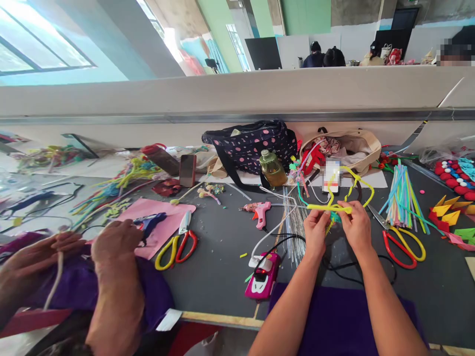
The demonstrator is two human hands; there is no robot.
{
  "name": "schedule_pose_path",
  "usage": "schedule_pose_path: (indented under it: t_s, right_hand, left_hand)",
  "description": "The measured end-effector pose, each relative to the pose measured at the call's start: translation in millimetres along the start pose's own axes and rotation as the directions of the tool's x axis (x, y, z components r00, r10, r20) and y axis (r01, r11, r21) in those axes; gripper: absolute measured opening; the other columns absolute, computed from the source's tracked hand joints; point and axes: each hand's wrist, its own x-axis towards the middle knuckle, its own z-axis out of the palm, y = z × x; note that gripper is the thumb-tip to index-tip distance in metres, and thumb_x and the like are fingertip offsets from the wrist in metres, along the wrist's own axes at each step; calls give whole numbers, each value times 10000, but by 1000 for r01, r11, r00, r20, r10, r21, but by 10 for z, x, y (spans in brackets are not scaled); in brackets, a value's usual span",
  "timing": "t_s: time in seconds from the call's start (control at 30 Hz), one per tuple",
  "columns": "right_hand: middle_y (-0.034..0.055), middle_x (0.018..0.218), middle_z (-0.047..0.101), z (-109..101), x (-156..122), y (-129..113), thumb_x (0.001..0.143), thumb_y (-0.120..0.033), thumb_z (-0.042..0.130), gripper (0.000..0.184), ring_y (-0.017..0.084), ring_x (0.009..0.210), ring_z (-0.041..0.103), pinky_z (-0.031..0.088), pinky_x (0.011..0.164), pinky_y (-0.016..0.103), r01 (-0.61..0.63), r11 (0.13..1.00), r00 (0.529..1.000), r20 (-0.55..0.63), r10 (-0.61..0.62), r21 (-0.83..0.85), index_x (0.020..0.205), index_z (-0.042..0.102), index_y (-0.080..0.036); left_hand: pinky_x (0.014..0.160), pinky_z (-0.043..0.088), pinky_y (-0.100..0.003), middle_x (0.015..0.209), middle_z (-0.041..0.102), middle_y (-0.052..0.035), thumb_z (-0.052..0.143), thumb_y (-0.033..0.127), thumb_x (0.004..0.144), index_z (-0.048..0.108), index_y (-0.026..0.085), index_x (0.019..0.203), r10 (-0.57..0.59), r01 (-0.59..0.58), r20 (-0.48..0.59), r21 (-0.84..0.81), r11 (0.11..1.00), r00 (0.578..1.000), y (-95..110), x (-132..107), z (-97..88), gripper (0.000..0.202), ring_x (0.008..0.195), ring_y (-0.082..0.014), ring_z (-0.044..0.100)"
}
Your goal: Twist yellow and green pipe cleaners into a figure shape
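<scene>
Both my hands meet over the dark tabletop, right of the middle. My left hand (pixel 316 228) pinches a yellow fuzzy pipe cleaner (pixel 326 207) near its left part. With closed fingers, my right hand (pixel 355 222) grips the same pipe cleaner by its right end. Yellow loops (pixel 367 185) of bent pipe cleaner rise behind my fingers. Bits of teal and yellow fuzz hang between the hands, partly covered by the fingers. Just behind the loops is a phone (pixel 331 178), its screen blurred out. Thin bare wires (pixel 295 242) lie to the left of my left hand.
A pink glue gun (pixel 260 212), a magenta power strip (pixel 263 277) and a bottle (pixel 272 168) lie left of me. Red-and-yellow scissors (pixel 403 244) and pastel pipe cleaners (pixel 403 193) are at right. A co-worker's hands (pixel 115 242) work at left, near other scissors (pixel 178 244). Bags line the back.
</scene>
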Motion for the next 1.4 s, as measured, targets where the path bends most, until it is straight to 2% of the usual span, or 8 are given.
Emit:
schedule_pose_path:
  t_s: [0.2, 0.6, 0.67, 0.77, 0.87, 1.03, 1.23, 1.4]
  right_hand:
    - [54, 847, 648, -50, 35, -16, 917, -298, 515, 202, 189, 822, 606, 480, 745, 316, -9, 991, 1000, -28, 13, 131, 864, 690, -213]
    - [24, 788, 662, -58, 42, -75, 841, -385, 630, 188, 169, 702, 601, 469, 626, 273, -183, 878, 983, 73, 168, 443, 848, 672, -202]
    - [19, 757, 651, -34, 22, -104, 847, -365, 629, 167, 163, 675, 591, 460, 608, 270, -123, 908, 991, 10, 130, 400, 817, 659, -204]
    - [27, 764, 661, -8, -14, -160, 865, -298, 607, 116, 165, 699, 600, 456, 629, 279, 92, 969, 993, -90, -73, 229, 801, 655, -214]
    - [38, 796, 686, -9, -41, -199, 872, -217, 589, 75, 174, 750, 627, 477, 679, 297, 275, 957, 958, -112, -264, 91, 851, 660, -225]
    - [44, 803, 698, -42, -52, -226, 857, -138, 597, 113, 166, 739, 638, 506, 705, 301, 425, 905, 896, -132, -425, -33, 902, 664, -218]
    - [47, 810, 704, -62, -53, -273, 820, -48, 619, 215, 161, 762, 646, 518, 727, 286, 554, 826, 817, -125, -563, -103, 967, 664, -198]
    - [62, 846, 712, -119, -70, -333, 804, -35, 641, 253, 172, 786, 649, 521, 741, 288, 571, 807, 802, -105, -588, -151, 1009, 661, -182]
  left_hand:
    - [527, 468, -221, 680, 603, 2, 771, 381, 655, 677, 144, 862, -18, 18, -3, 14, 1000, 1000, -6, -5, 16, 328, 531, -84, 507]
    - [538, 501, -255, 705, 641, -27, 764, 390, 666, 699, 162, 805, 37, -37, 22, 14, 999, 999, -2, -6, 25, 275, 570, -122, 563]
    - [541, 500, -257, 717, 654, -33, 766, 394, 664, 691, 159, 795, 37, -37, 17, -9, 999, 999, 0, 9, 23, 279, 575, -126, 570]
    - [533, 472, -239, 689, 645, -23, 763, 378, 668, 685, 153, 771, 49, -49, -12, -25, 998, 999, 12, 42, 11, 260, 557, -110, 547]
    - [521, 428, -213, 663, 627, -9, 757, 332, 673, 683, 152, 742, 85, -85, -49, -8, 996, 995, 24, 69, -2, 206, 537, -88, 508]
    - [495, 402, -198, 671, 590, -3, 705, 295, 722, 694, 160, 743, 211, -204, -43, 127, 971, 977, 52, 62, -8, 138, 565, -98, 515]
    - [512, 415, -201, 736, 559, -19, 612, 197, 803, 727, 178, 800, 486, -455, 28, 404, 794, 873, 76, 21, -15, 116, 621, -107, 540]
    - [554, 446, -228, 733, 581, -36, 543, 159, 857, 720, 177, 864, 609, -589, 163, 534, 607, 776, 66, -21, -26, 178, 655, -128, 564]
